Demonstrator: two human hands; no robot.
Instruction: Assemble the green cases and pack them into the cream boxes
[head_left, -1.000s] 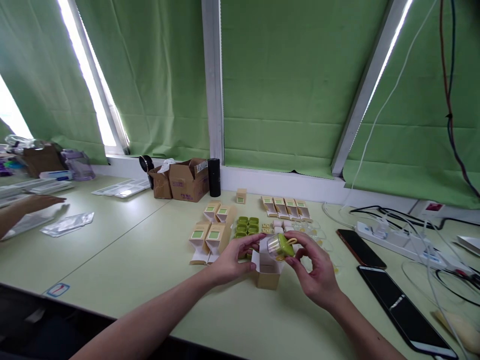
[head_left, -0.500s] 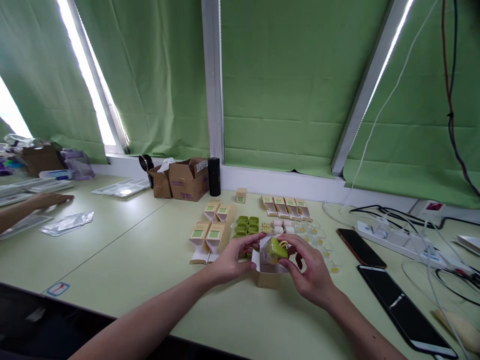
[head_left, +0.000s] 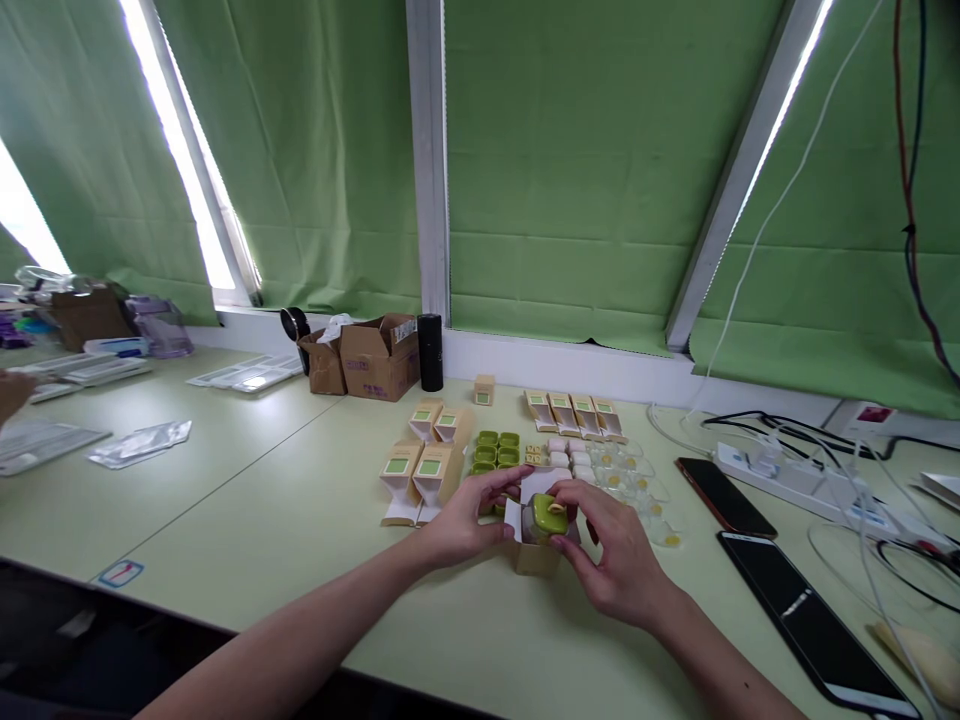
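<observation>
Green-lidded container, held at the mouth of an open carton; the lid, with its small pale loop, faces up and slightly toward the viewer, and how deep the clear body sits cannot be told. The right hand, at four o'clock of the container, pinches it between thumb and fingertips. The left hand, at nine o'clock, lies against the carton with thumb and forefinger spread along its white flaps; whether they grip cannot be told, the other fingers being partly hidden. Clock positions below are taken from the carton. Ten o'clock: tan folded boxes with green labels. Eleven: green cups in rows. Twelve: small yellow pieces. One: pale pink pieces, with four further labelled boxes beyond. Two: clear cups with yellow spots. Three: a dark phone lying flat. Between nine and ten, far off: part of another person's hand.
</observation>
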